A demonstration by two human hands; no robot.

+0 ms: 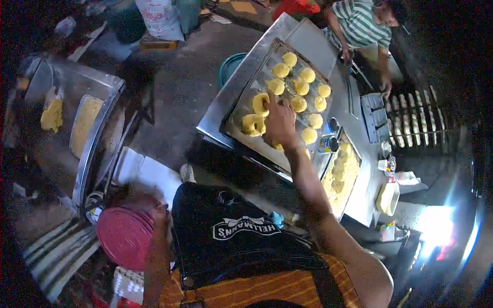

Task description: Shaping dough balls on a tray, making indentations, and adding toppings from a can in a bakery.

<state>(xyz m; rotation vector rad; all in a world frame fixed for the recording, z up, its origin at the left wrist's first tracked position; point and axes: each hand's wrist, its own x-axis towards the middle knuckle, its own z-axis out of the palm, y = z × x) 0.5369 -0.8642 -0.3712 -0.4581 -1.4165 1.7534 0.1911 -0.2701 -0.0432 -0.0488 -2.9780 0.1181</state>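
The right hand (281, 120), fingers extended, presses a rough yellow ball (259, 105). Blurred left hand (160, 218) by round pink tub (123, 238); grip unclear.

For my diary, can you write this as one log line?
right hand: touching yellow dough; left hand: at pink round thing; tray: yellow balls

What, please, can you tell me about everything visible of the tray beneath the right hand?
The tray is rectangular, thin-rimmed and metal-looking, lying flat on the metal table. Yellow dough balls, mostly round, rest on it; two lumps near its left corner are dented. The right hand reaches over it, apparently touching one lump; whether it touches the tray is unclear.
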